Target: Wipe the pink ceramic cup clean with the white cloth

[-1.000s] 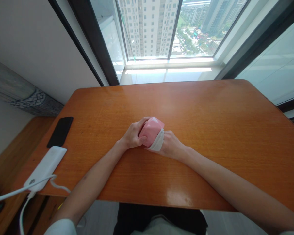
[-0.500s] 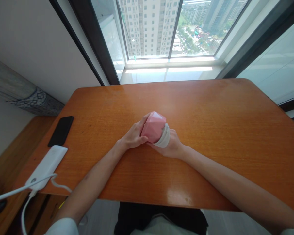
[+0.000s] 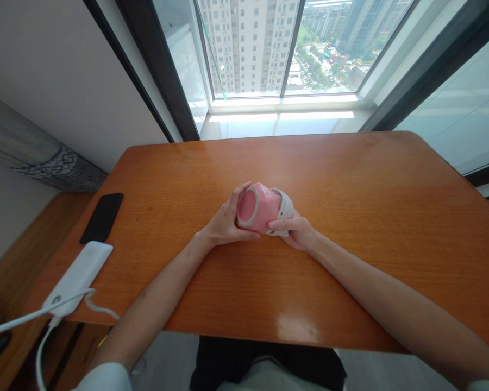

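Observation:
A pink faceted cup [image 3: 267,209] is held tilted on its side above the table, its base with a pale ring turned left. My left hand [image 3: 227,221] curves around the base end, fingers over the top and thumb along the underside. At the cup's right end my right hand [image 3: 295,227] grips it, the thumb pressed on the pink side. A white cloth [image 3: 286,207] is bunched around that end, between the cup and my right hand. The cup's mouth is hidden.
The wooden table [image 3: 350,217] spreads under both arms. On its left side lie a black phone [image 3: 101,217] and a white power bank [image 3: 79,277] with a white cable [image 3: 36,314]. A window [image 3: 281,54] is beyond the far edge.
The cup has turned so that its base now faces left and shows. My right hand has shifted up, with its thumb now on the cup. The cloth has moved slightly up and right.

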Available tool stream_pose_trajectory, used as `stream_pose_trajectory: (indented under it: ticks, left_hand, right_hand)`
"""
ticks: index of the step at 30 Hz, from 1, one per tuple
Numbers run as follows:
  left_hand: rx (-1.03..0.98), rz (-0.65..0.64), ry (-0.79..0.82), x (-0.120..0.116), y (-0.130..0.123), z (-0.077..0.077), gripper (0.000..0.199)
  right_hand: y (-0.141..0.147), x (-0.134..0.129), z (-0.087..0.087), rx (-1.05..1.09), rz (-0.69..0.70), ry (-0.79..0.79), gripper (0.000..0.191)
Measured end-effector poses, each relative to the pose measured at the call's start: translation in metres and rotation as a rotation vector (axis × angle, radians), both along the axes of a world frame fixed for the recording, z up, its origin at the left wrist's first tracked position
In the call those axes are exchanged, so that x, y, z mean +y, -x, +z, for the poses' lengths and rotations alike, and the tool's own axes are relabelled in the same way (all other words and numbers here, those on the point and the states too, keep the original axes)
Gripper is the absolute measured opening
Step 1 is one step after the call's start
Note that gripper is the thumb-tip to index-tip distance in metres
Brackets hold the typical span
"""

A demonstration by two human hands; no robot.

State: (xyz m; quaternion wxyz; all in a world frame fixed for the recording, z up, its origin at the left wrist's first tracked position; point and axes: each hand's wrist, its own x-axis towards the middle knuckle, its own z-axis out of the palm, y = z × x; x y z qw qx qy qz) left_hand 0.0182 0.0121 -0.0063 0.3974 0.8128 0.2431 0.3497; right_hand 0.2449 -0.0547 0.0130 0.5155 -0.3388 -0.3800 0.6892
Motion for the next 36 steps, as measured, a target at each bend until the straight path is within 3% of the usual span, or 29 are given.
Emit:
stream_pose_trajectory:
  ticks: [4,8,14,26,32,36]
  left_hand:
    - [-0.002,0.007,-0.05,0.0,0.0,0.0,0.133]
    - [0.061,0.005,-0.031,-0.002,0.001,-0.003,0.145]
    - [0.088,-0.016,-0.045,-0.004,0.001,-0.001,0.153]
    - [0.1,-0.017,-0.148,-0.005,-0.004,0.004,0.148]
    - [0.144,0.032,-0.217,-0.008,-0.004,0.008,0.142]
    - [0.137,0.061,-0.266,-0.009,-0.004,0.009,0.137]
  right_hand:
    - [-0.002,0.004,0.005,0.099,0.061,0.077,0.069]
    - [-0.003,0.007,0.01,0.033,0.166,0.058,0.053]
    - [-0.011,0.01,-0.002,0.022,0.083,0.123,0.04]
    - [-0.01,0.012,-0.004,0.145,-0.03,0.229,0.037]
    - [-0.007,0.011,-0.003,0.251,0.03,0.174,0.031]
    - [-0.004,0.007,0.001,0.281,0.017,0.218,0.041]
